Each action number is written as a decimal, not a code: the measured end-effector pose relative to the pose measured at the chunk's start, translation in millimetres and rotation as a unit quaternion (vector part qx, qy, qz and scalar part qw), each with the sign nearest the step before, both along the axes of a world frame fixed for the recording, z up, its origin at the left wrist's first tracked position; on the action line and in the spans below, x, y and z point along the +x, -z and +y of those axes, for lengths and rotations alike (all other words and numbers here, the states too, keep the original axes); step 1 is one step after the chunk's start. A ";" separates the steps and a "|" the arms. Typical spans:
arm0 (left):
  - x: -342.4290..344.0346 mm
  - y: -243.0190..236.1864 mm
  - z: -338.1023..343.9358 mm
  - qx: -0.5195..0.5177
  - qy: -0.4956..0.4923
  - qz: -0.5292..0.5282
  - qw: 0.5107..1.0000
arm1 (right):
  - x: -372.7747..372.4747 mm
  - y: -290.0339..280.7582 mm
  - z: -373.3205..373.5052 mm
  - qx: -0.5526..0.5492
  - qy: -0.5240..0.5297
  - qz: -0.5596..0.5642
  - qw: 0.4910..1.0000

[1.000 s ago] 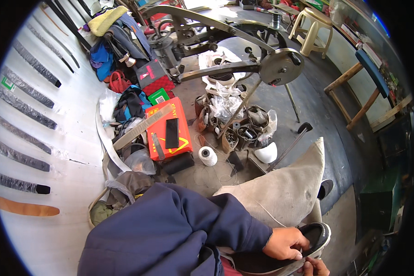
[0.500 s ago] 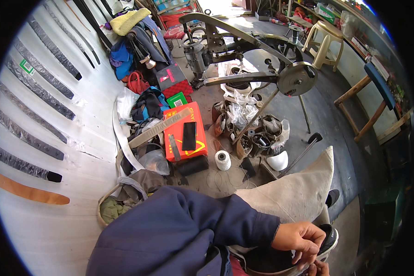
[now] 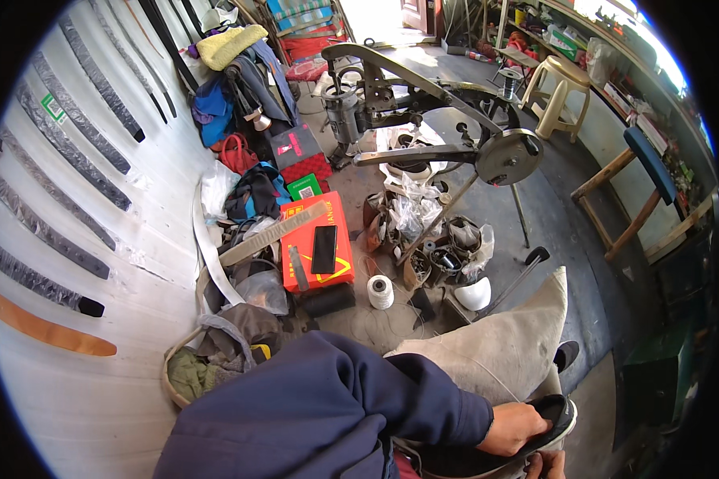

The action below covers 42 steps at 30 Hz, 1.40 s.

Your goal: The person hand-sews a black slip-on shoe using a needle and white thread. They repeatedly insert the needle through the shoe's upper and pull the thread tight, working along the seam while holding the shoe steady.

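A black shoe (image 3: 566,415) with a white sole edge lies over my lap at the lower right. My left hand (image 3: 516,429), coming out of a navy sleeve, is closed at the shoe's opening, its fingertips partly hidden inside. Close below it, my right hand (image 3: 545,465) shows only its curled fingers at the shoe's near side; what they pinch is hidden. A beige cloth apron (image 3: 487,351) spreads over my legs beyond the shoe. Across it runs a thin pale thread.
Ahead stands a hand-cranked shoe-sewing machine (image 3: 423,96). A red-orange box (image 3: 291,263) bears a black phone (image 3: 324,249). Near it are a white thread spool (image 3: 380,292), bags of small supplies (image 3: 447,239) and a white rounded object (image 3: 474,294). Stools (image 3: 563,88) stand at right; wrapped strips hang at left.
My left hand has moved down from above the shoe to its opening, its fingers now partly inside. My right hand has shifted slightly left. The whole view has shifted slightly.
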<state>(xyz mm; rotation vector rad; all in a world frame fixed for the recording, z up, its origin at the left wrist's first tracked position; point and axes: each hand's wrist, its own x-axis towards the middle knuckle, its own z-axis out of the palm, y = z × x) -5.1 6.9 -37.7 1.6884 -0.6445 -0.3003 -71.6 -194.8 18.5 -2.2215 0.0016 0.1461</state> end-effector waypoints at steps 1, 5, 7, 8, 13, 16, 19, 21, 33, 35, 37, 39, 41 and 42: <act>-0.5 0.9 0.7 -0.004 -0.001 0.004 1.000 | 0.0 2.6 -0.1 0.006 -0.001 -0.014 1.000; -1.9 7.1 2.2 -0.096 0.024 0.064 0.993 | 5.4 15.3 -7.0 0.012 -0.021 -0.006 1.000; -0.7 9.7 3.7 -0.093 0.025 0.061 0.993 | 9.8 21.1 -10.6 -0.030 -0.019 -0.001 0.999; 0.0 10.6 4.8 -0.090 0.029 0.064 0.993 | 12.0 23.3 -12.3 -0.051 -0.018 0.001 0.999; 1.1 10.6 8.4 -0.067 0.030 0.060 0.996 | 18.8 28.9 -24.6 -0.168 -0.026 0.032 0.985; -0.1 9.1 9.4 -0.059 0.040 0.061 0.996 | 13.4 37.8 -38.0 -0.217 -0.020 0.041 0.975; -2.1 6.0 11.5 -0.159 0.017 0.068 0.985 | -2.2 48.9 -52.9 -0.123 -0.011 0.029 0.992; -1.2 3.8 14.5 -0.196 0.004 0.087 0.977 | -15.9 50.5 -59.3 0.032 0.026 0.094 0.995; -3.2 -3.7 8.9 -0.051 -0.037 0.074 0.995 | -30.3 42.7 7.3 0.625 0.138 0.092 0.763; -0.9 -1.1 10.7 -0.023 -0.017 0.087 0.996 | -29.7 36.9 -1.0 0.646 0.237 -0.011 0.726; 0.0 0.1 10.8 -0.018 -0.014 0.093 0.995 | -33.9 30.3 -6.4 0.560 0.309 -0.066 0.766; -0.6 -1.4 10.0 -0.040 -0.021 0.082 0.996 | -36.7 27.8 -3.6 0.485 0.189 -0.085 0.850; -1.8 -4.7 9.4 -0.056 -0.029 0.069 0.996 | -33.6 31.6 5.2 0.312 0.153 -0.097 0.933; -2.8 -6.5 10.2 -0.068 -0.040 0.057 0.995 | -30.4 36.1 11.7 0.200 0.143 -0.117 0.962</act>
